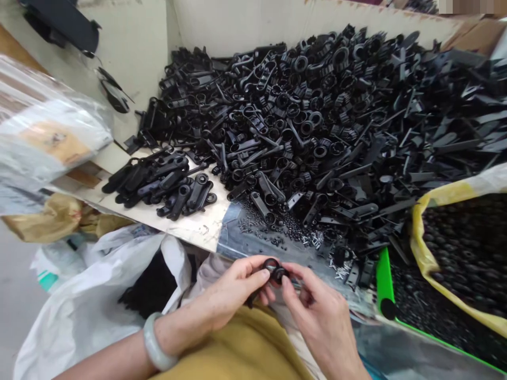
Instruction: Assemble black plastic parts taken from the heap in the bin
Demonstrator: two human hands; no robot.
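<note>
Head view, clock from frame centre. Holding black ringed part (271,265) at 6 o'clock, above lap. Clamped on its ring side with left hand (236,282), thumb and fingers closed; pinched at its right side with right hand (319,309), thumb and forefinger. Can't tell full shape, partly hidden by fingers. On bench (209,226): big heap of black plastic parts (301,126) toward 1 o'clock, smaller pile of black handles (170,182) at 9, loose silver screws (316,239) at 5. Yellow-rimmed bag (423,232) of small black pieces at 4. White sack (91,301) at 8.
</note>
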